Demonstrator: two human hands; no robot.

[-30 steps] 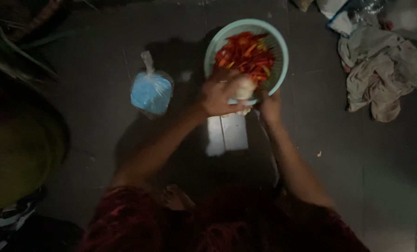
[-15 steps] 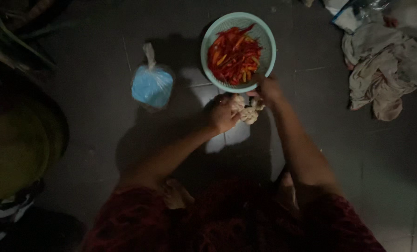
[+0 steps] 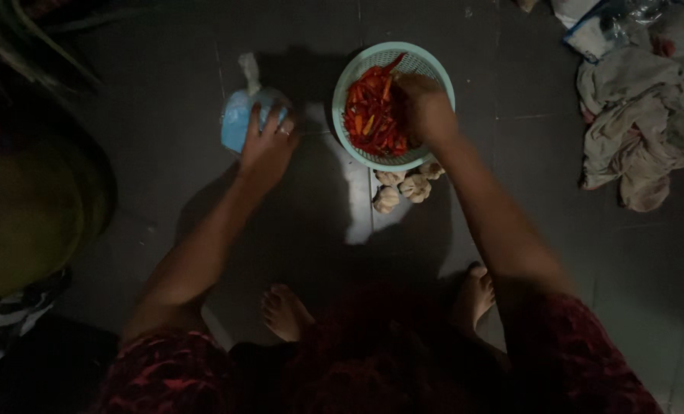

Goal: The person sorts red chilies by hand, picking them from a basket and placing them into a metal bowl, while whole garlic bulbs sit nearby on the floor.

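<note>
My left hand [image 3: 267, 147] lies on a small knotted blue plastic bag [image 3: 238, 123] on the dark floor, fingers wrapped over its right side. My right hand [image 3: 424, 107] reaches into a pale green round basket [image 3: 342, 88] of red and orange chili pieces [image 3: 371, 115]. Its fingers curl down among them, and their tips are hidden. Several garlic bulbs [image 3: 403, 186] rest just in front of the basket, on a white sheet [image 3: 357, 207]; neither hand touches them.
My bare feet [image 3: 284, 310] are planted on the dark tiled floor [image 3: 165, 199] below the white sheet. A crumpled grey cloth [image 3: 641, 130] and plastic bags [image 3: 602, 27] lie at the right. A large greenish round vessel [image 3: 27, 215] fills the left edge.
Both hands held garlic together in front of the basket. Now the garlic lies on the sheet, my left hand has gone left to the blue bag, and my right hand is in the basket.
</note>
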